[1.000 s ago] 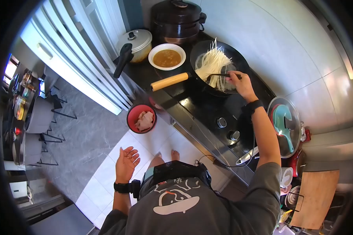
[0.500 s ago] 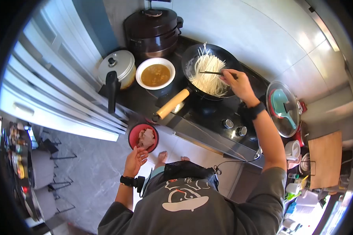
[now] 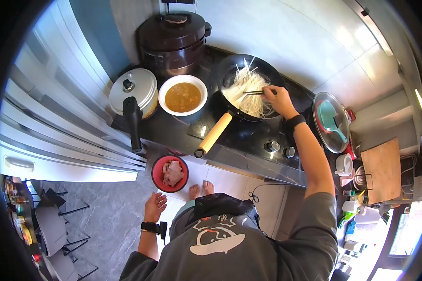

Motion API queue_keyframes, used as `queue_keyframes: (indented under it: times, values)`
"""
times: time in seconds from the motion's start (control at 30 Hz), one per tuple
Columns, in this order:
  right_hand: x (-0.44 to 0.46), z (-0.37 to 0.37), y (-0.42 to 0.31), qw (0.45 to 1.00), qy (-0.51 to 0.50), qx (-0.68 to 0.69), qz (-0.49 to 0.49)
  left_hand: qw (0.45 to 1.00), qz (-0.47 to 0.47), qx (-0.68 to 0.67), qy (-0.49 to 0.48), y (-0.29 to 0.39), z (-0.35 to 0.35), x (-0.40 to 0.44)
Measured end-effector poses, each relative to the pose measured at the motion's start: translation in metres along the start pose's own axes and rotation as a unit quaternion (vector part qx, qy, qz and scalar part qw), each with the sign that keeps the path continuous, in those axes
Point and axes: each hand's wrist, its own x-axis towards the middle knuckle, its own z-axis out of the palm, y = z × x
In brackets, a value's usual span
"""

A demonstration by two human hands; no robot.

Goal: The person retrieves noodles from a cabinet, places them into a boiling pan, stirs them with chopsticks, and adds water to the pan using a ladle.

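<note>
My right hand (image 3: 279,101) is closed around dark chopsticks (image 3: 254,92), whose tips reach into pale noodles (image 3: 246,107). These noodles lie in a black wok (image 3: 272,70) on the stove, some strands sticking up past its rim. The wok's wooden handle (image 3: 215,133) points toward me. My left hand (image 3: 155,206) hangs low at my side with its fingers stretched out, holding nothing. Just beyond it, and apart from it, is a red bowl (image 3: 157,167) with raw-looking pink meat (image 3: 173,173). A white bowl (image 3: 203,89) of brown broth (image 3: 183,97) stands left of the wok.
A pressure cooker (image 3: 143,86) stands at the left, its black handle (image 3: 133,124) jutting over the counter edge. Behind it is a dark brown electric cooker (image 3: 173,47). At right are a glass lid (image 3: 321,133) with a teal ladle (image 3: 330,117) and a wooden board (image 3: 382,171).
The chopsticks have shifted within the noodles, and fewer strands stand upright. My left hand has dropped away from the red bowl. The whole view has shifted slightly.
</note>
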Motion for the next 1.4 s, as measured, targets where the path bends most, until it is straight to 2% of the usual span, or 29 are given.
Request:
queue_keyframes:
  times: [0.1, 0.2, 0.23, 0.3, 0.37, 0.4, 0.43, 0.5, 0.53, 0.57, 0.63, 0.7, 0.77, 0.83, 0.9, 0.97, 1.0, 1.03, 1.1, 1.13, 1.17, 1.27, 1.3, 1.37, 1.4]
  values:
    - [-0.006, -0.016, -0.002, 0.995, 0.031, -0.079, 0.052, 1.000, 0.020, -0.012, 0.010, -0.002, 0.004, -0.005]
    - [-0.016, -0.008, 0.003, 0.999, -0.029, -0.013, 0.019, 0.999, 0.017, -0.032, 0.022, -0.015, -0.001, -0.002]
    - [-0.017, -0.002, -0.001, 0.998, -0.048, 0.049, 0.015, 0.999, 0.010, -0.039, 0.024, -0.020, -0.003, 0.000]
    - [0.001, 0.006, 0.014, 0.994, -0.037, 0.097, 0.017, 0.999, 0.005, -0.038, 0.031, -0.023, 0.002, 0.001]
    - [0.011, -0.012, 0.003, 0.999, 0.012, -0.028, 0.014, 0.999, 0.002, -0.023, 0.023, -0.022, 0.009, 0.002]
    - [0.016, -0.016, 0.017, 0.998, 0.045, -0.018, 0.041, 1.000, 0.009, -0.008, 0.028, -0.020, 0.012, 0.000]
    - [0.017, -0.023, 0.024, 0.992, 0.072, -0.107, 0.002, 0.999, 0.012, -0.008, 0.029, -0.019, 0.013, -0.001]
    - [0.006, -0.029, 0.030, 0.993, 0.038, -0.075, 0.087, 0.999, 0.017, 0.012, 0.033, -0.022, 0.012, -0.002]
    - [-0.004, -0.026, 0.015, 0.994, 0.021, -0.048, 0.094, 0.999, 0.010, 0.006, 0.041, -0.026, 0.007, 0.000]
    - [-0.005, -0.018, 0.032, 0.997, -0.005, -0.062, 0.039, 0.999, 0.009, 0.002, 0.040, -0.032, 0.004, 0.003]
    - [-0.004, -0.013, 0.014, 0.993, -0.060, 0.057, 0.081, 0.999, 0.002, -0.017, 0.052, -0.039, 0.002, 0.004]
    - [0.008, -0.009, 0.013, 0.976, 0.013, 0.198, 0.092, 0.999, 0.001, -0.003, 0.053, -0.039, 0.003, 0.002]
    - [0.019, -0.009, 0.039, 0.967, 0.071, 0.210, 0.122, 0.998, -0.003, 0.016, 0.063, -0.037, 0.002, 0.007]
    - [0.011, -0.022, 0.038, 0.992, 0.026, 0.068, 0.106, 0.995, 0.017, 0.052, 0.089, -0.039, -0.004, 0.008]
    - [-0.006, -0.019, 0.028, 0.992, -0.005, 0.095, 0.088, 0.989, 0.033, 0.086, 0.112, -0.045, -0.010, 0.012]
    - [-0.014, -0.020, -0.004, 0.995, -0.044, 0.072, 0.057, 0.985, 0.010, 0.104, 0.137, -0.058, -0.022, 0.017]
    - [-0.010, -0.020, -0.013, 0.987, -0.053, 0.140, 0.066, 0.985, -0.009, 0.104, 0.137, -0.065, -0.028, 0.021]
    - [0.002, -0.019, -0.001, 0.987, -0.036, 0.150, 0.050, 0.985, -0.013, 0.103, 0.139, -0.071, -0.032, 0.023]
    - [0.019, -0.022, 0.013, 0.991, 0.027, 0.124, 0.040, 0.980, -0.056, 0.132, 0.138, -0.079, -0.041, 0.030]
    - [0.022, -0.027, 0.024, 0.989, 0.024, 0.120, 0.088, 0.978, -0.052, 0.138, 0.148, -0.085, -0.046, 0.033]
    - [0.021, -0.029, 0.038, 0.994, 0.030, 0.070, 0.076, 0.975, -0.046, 0.154, 0.154, -0.089, -0.053, 0.035]
    - [-0.009, -0.034, 0.032, 0.996, -0.076, -0.042, 0.018, 0.975, -0.049, 0.141, 0.165, -0.097, -0.062, 0.034]
    - [-0.020, -0.036, 0.012, 0.994, -0.106, -0.015, 0.002, 0.975, -0.046, 0.133, 0.170, -0.107, -0.071, 0.037]
    - [-0.022, -0.047, -0.014, 0.989, -0.114, 0.060, 0.068, 0.974, -0.068, 0.141, 0.164, -0.111, -0.073, 0.033]
    - [-0.017, -0.049, -0.008, 0.991, -0.086, 0.079, 0.066, 0.974, -0.070, 0.140, 0.166, -0.115, -0.075, 0.033]
